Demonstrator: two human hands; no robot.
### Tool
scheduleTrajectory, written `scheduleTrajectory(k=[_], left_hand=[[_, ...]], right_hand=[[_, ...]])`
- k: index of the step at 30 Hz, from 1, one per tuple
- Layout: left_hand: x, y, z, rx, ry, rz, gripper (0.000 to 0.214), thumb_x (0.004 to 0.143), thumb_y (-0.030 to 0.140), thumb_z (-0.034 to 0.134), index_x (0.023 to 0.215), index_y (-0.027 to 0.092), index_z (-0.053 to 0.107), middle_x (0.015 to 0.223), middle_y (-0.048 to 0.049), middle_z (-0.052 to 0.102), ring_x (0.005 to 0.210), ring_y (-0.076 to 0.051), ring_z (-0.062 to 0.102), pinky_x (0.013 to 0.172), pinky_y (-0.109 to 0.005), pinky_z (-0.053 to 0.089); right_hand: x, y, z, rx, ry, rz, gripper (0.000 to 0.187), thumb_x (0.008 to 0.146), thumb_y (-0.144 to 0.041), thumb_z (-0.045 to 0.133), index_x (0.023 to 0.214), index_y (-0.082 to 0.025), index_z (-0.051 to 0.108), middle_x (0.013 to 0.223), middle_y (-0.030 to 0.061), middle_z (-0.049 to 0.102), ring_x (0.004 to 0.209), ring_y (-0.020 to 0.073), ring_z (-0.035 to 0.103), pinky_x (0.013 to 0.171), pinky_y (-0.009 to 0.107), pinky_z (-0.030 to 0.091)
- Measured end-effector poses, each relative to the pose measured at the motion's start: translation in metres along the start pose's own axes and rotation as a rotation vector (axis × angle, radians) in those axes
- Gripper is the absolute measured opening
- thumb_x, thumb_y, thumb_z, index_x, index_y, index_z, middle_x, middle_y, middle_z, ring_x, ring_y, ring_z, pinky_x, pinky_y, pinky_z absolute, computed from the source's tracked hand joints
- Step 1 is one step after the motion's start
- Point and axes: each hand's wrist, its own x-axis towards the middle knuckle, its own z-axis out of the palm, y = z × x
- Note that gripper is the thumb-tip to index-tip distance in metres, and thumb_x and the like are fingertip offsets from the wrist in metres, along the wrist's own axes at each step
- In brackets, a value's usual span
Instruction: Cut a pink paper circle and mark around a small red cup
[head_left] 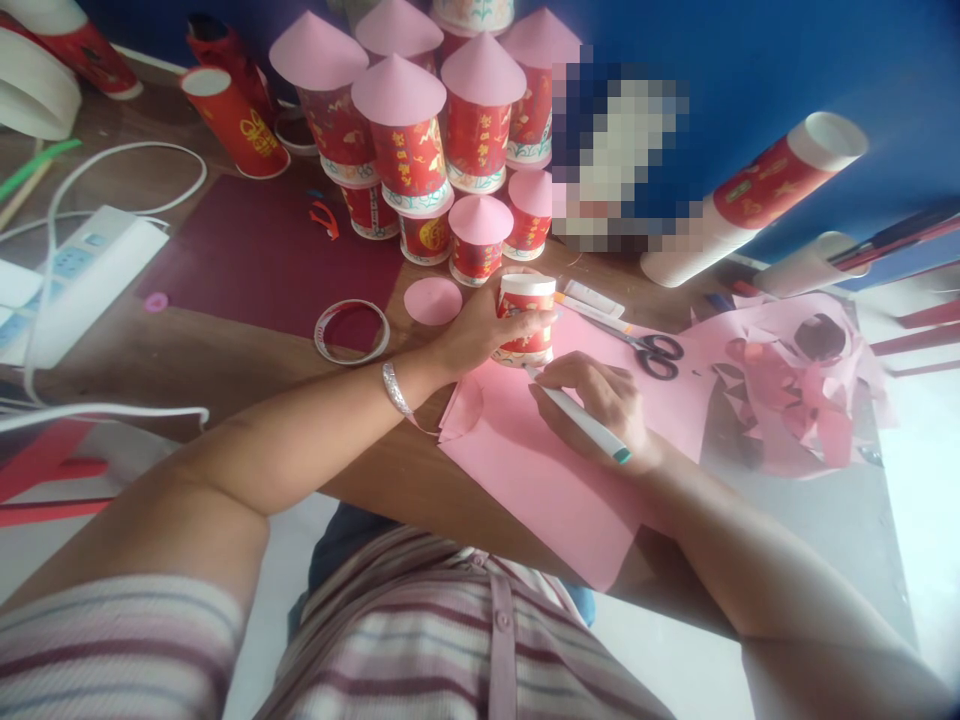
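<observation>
My left hand [480,330] is wrapped around a short red and white paper tube [526,290] covered in printed red paper, with its thumb across the front. My right hand [604,395] grips a white marker [581,420] with a green end. The marker's tip is at the tube's lower white band; whether it touches is too small to tell. Under both hands lies a pink paper sheet [540,480]. Black-handled scissors [660,356] rest on the paper to the right. Left of the tube are a pink paper disc [433,300] and a roll of tape [321,335].
Several red tubes with pink cone roofs [409,95] stand stacked at the back. Pink paper scraps [795,390] pile up at right. A long tube [757,195] leans against the blue wall. A white power strip [82,280] with cables lies left, near a dark red sheet [262,250].
</observation>
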Motion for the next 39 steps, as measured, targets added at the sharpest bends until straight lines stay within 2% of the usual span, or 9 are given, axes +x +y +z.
scheduleTrajectory(k=[4, 9, 18, 24, 32, 39], left_hand=[[-0.0010, 0.0012, 0.0006, -0.001, 0.009, -0.014, 0.048, 0.083, 0.043, 0.091, 0.116, 0.022, 0.064, 0.102, -0.0012, 0.068, 0.095, -0.018, 0.068, 0.092, -0.038, 0.058], [-0.0014, 0.0036, 0.0012, -0.009, 0.018, -0.018, 0.046, 0.082, 0.041, 0.091, 0.114, 0.022, 0.063, 0.098, 0.0006, 0.067, 0.091, -0.016, 0.067, 0.089, -0.035, 0.057], [-0.0027, 0.0080, 0.0047, -0.002, 0.063, -0.057, 0.052, 0.079, 0.036, 0.091, 0.119, 0.022, 0.060, 0.100, 0.0005, 0.066, 0.094, -0.017, 0.065, 0.091, -0.038, 0.056], [-0.0030, 0.0079, 0.0041, 0.023, 0.067, -0.066, 0.053, 0.080, 0.038, 0.089, 0.121, 0.024, 0.059, 0.102, 0.0002, 0.067, 0.094, -0.017, 0.066, 0.091, -0.037, 0.059], [-0.0022, 0.0057, 0.0033, 0.027, 0.019, -0.032, 0.054, 0.080, 0.043, 0.091, 0.117, 0.024, 0.057, 0.102, -0.0006, 0.068, 0.095, -0.018, 0.067, 0.090, -0.039, 0.059], [-0.0018, 0.0058, 0.0033, 0.026, 0.001, -0.025, 0.051, 0.080, 0.044, 0.093, 0.115, 0.024, 0.063, 0.107, -0.0017, 0.070, 0.099, -0.018, 0.066, 0.092, -0.039, 0.058]], right_hand=[[0.0028, -0.0014, -0.0026, -0.004, -0.007, 0.000, 0.017, 0.102, -0.009, 0.067, 0.107, -0.023, 0.060, 0.084, 0.0004, 0.075, 0.069, 0.0142, 0.073, 0.058, 0.025, 0.057], [0.0037, -0.0022, -0.0039, -0.018, -0.013, 0.006, 0.018, 0.100, -0.008, 0.069, 0.105, -0.023, 0.060, 0.084, 0.0010, 0.075, 0.069, 0.0146, 0.074, 0.059, 0.025, 0.057], [0.0029, -0.0012, -0.0041, -0.014, -0.020, 0.013, 0.017, 0.101, -0.009, 0.067, 0.105, -0.025, 0.062, 0.085, -0.0002, 0.076, 0.070, 0.0145, 0.075, 0.059, 0.025, 0.057], [0.0031, -0.0022, -0.0041, 0.002, -0.014, 0.024, 0.017, 0.100, -0.009, 0.069, 0.105, -0.024, 0.063, 0.086, 0.0000, 0.075, 0.069, 0.0148, 0.074, 0.059, 0.026, 0.058], [-0.0005, -0.0020, 0.0013, 0.002, -0.009, 0.014, 0.015, 0.102, -0.011, 0.067, 0.104, -0.025, 0.061, 0.083, -0.0007, 0.074, 0.067, 0.0143, 0.072, 0.057, 0.026, 0.056], [-0.0014, -0.0010, -0.0006, 0.014, -0.043, 0.033, 0.016, 0.102, -0.011, 0.067, 0.104, -0.025, 0.061, 0.086, -0.0001, 0.075, 0.069, 0.0145, 0.074, 0.060, 0.026, 0.057]])
